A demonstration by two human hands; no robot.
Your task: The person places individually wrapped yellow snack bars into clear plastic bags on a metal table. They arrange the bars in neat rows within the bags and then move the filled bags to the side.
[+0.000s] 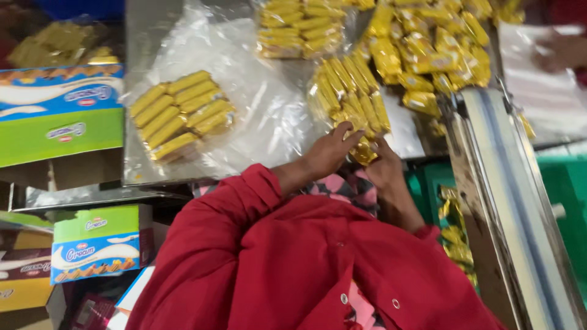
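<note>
A view from above looks down on a person in a red jacket (pixel 287 263) working at a shiny metal table (pixel 147 24). Both hands meet at the table's near edge around a yellow wrapped snack bar (pixel 365 153). The left hand (pixel 330 151) lies over the bar's left side with its fingers curled down onto it; the right hand (pixel 385 166) closes in from the right, fingers bent against the wrapper — so the bar sits pinched between the two hands, partly hidden by them. Just above the hands, touching them, is a row of the same yellow bars (pixel 351 95) lined up side by side and tilted, inside a clear plastic bag. To the left on the table lies a packed bundle of bars (pixel 181 115) in neat rows, resting on a wide sheet of clear plastic (pixel 257 110). A further bundle (pixel 299 27) sits at the far edge, and a loose heap of yellow bars (pixel 431 46) spreads across the upper right. A long metal channel (pixel 507 201) runs down the right side. At far left are blue and green cardboard cartons (pixel 58 113), with a smaller one (pixel 101 241) lower down. Another person's hand (pixel 559 52) shows at the upper right — blurred.
</note>
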